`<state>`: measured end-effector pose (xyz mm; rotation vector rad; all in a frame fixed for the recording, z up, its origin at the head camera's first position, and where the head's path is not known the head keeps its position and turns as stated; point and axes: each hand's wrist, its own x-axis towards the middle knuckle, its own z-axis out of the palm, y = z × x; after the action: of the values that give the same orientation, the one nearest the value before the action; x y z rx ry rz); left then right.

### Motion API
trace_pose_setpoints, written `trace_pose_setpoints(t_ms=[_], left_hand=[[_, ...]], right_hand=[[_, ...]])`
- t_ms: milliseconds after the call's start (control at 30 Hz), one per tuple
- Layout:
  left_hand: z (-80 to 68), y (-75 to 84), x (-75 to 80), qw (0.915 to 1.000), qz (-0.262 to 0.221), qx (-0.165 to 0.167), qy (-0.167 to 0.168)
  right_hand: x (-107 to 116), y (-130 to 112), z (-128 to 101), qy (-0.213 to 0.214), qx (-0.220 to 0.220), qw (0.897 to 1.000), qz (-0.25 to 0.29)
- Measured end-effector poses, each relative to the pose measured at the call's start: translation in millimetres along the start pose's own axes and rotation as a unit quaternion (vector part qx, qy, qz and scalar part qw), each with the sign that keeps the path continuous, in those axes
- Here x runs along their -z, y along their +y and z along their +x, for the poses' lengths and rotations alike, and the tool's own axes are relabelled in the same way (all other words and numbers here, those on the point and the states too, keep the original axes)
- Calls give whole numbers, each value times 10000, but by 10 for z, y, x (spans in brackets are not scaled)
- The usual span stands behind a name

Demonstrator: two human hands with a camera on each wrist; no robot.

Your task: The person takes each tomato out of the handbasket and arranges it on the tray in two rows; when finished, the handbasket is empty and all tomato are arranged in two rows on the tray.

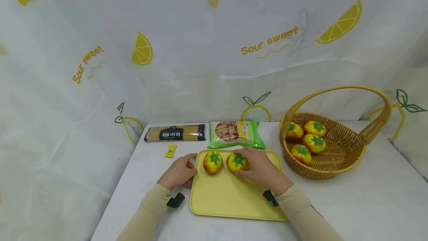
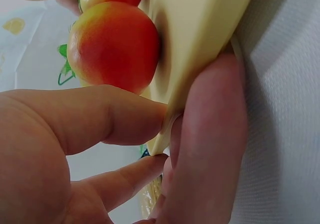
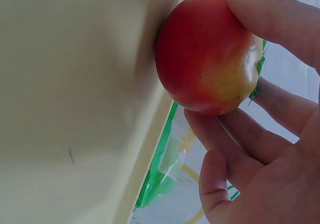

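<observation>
I see fruits point(image 1: 213, 163) blushing from yellow to red under green leaf tops point(image 1: 214, 157), on my plain pale-yellow tray point(image 1: 230, 203). My sleeves point(image 1: 147, 213) are beige, the woven basket point(image 1: 329, 173) golden brown, and the white backdrop point(image 1: 187, 47) wears yellow lemon slices point(image 1: 142, 50) (with orange lettering point(image 1: 269, 41) besides).

In the right wrist view, the left edge cuts the tray point(image 3: 65, 84); left of the head view's centre, I cannot read the small yellow sachet point(image 1: 170, 150).
</observation>
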<state>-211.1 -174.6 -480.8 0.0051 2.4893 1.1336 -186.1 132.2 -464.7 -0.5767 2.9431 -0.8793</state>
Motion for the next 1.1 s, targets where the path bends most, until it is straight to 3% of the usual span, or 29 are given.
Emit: trace_pose_setpoints(t_ms=[1100], left_hand=[[-1,0,-1,9996,273,-73,-28]], right_hand=[[56,15,-46,-17,67,10000,-59]])
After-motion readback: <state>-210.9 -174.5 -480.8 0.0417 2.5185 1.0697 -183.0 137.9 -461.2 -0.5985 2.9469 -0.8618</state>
